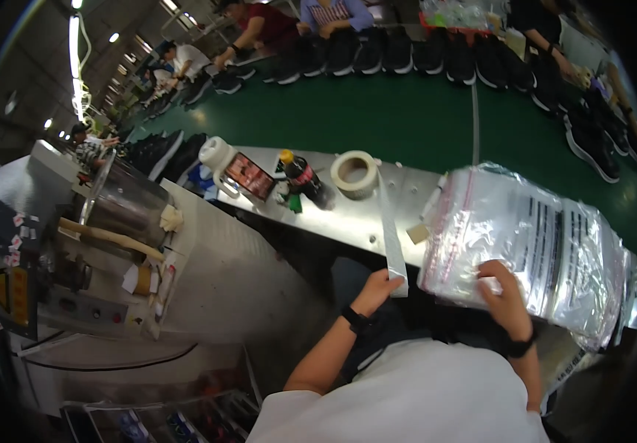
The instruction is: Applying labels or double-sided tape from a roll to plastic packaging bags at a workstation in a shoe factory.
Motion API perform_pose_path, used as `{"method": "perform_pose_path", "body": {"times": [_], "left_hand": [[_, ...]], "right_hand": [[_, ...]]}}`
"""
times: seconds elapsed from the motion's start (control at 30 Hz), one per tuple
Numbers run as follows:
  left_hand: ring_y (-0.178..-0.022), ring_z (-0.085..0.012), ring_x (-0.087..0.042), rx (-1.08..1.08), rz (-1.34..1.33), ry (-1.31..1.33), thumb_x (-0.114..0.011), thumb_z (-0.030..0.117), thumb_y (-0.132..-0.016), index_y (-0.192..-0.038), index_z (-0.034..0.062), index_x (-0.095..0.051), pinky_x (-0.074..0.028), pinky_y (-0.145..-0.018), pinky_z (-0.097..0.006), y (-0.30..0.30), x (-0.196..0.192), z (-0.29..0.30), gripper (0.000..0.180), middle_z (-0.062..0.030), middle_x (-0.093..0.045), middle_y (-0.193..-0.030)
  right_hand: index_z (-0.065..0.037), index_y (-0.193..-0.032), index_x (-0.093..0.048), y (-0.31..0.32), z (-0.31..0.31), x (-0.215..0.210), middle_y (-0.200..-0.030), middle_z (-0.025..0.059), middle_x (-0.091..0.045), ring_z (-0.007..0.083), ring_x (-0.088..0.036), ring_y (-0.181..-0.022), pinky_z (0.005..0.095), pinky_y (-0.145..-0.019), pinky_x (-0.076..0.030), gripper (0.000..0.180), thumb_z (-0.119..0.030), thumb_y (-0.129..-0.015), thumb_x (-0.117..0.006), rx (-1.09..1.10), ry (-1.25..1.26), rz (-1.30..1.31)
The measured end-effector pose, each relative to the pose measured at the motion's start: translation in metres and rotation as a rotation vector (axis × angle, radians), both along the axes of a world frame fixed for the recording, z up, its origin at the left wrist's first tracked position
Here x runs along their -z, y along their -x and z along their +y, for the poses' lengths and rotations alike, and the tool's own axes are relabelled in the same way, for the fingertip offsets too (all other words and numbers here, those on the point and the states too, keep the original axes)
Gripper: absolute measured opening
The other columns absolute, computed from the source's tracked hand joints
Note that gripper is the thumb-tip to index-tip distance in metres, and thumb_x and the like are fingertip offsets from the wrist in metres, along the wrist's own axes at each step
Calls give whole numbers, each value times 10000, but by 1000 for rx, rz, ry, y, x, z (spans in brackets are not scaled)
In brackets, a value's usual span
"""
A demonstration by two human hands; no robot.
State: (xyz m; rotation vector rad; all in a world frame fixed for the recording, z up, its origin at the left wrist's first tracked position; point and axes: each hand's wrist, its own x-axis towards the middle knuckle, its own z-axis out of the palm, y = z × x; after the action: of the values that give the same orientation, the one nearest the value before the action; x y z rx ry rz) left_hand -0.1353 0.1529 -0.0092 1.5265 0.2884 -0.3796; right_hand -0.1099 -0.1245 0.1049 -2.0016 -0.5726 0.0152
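Observation:
My left hand (375, 292) is closed, pinching the loose end of a whitish strip (391, 240) between thumb and fingers. That strip runs back to a roll (354, 176) lying on the metal ledge. Over the near edge of a thick stack of clear plastic bags (473, 214), my right hand (508, 301) has its thumb and fingers bent but apart, with nothing visible between them. Whether its fingertips touch the top bag I cannot tell. The bags carry dark print and a reddish line along their left side.
A cola bottle (305, 177) and a white-lidded jug (241, 171) stand on the metal ledge (259, 155). Beyond it, black shoes (368, 53) line the green conveyor belt (296, 111), with several people working along it. A machine (104, 251) with a wooden-handled tool is at left.

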Motion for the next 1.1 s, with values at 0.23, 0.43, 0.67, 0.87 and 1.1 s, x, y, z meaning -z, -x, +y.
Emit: {"method": "perform_pose_path", "body": {"times": [0.23,0.43,0.67,0.87,1.1], "left_hand": [[-792,-117,-579,-225,-22,738,-481,163,-911,-1033,32,-524,-484,-711,-280,-5,-67,-17,184,-36,-587,-907],[-805,-123,-583,-334,-169,375,-526,138,-889,-1069,-17,-484,-496,-642,-253,-6,-59,-22,241,-68,-582,-967],[-721,-156,-535,-192,-735,-641,-563,79,-830,-905,6,-582,-436,-648,-266,16,-75,-45,107,-63,-553,-807],[-700,-44,-521,-240,-268,-34,-552,145,-873,-945,-16,-590,-420,-610,-191,5,-65,-30,181,-2,-593,-792],[-714,-49,-528,-121,-294,61,-550,133,-873,-939,-15,-590,-419,-626,-181,-1,-68,-31,167,-4,-598,-816]], "right_hand": [[3,-934,-550,-7,88,19,-829,75,-576,133,-546,-775,260,-696,-432,160,-136,-857,-544,-320,-162,479],[9,-891,-542,-11,87,16,-775,27,-528,70,-461,-700,234,-622,-394,128,-111,-848,-543,-340,-179,577],[5,-777,-580,-10,90,25,-700,73,-515,176,-501,-600,279,-546,-399,69,-55,-761,-609,-145,-133,329],[-3,-761,-585,-12,103,17,-709,95,-526,207,-518,-604,296,-539,-398,65,-54,-746,-623,-78,-43,130],[-4,-751,-573,-12,97,22,-700,108,-530,228,-529,-588,310,-526,-402,81,-65,-742,-626,3,-118,193]]}}
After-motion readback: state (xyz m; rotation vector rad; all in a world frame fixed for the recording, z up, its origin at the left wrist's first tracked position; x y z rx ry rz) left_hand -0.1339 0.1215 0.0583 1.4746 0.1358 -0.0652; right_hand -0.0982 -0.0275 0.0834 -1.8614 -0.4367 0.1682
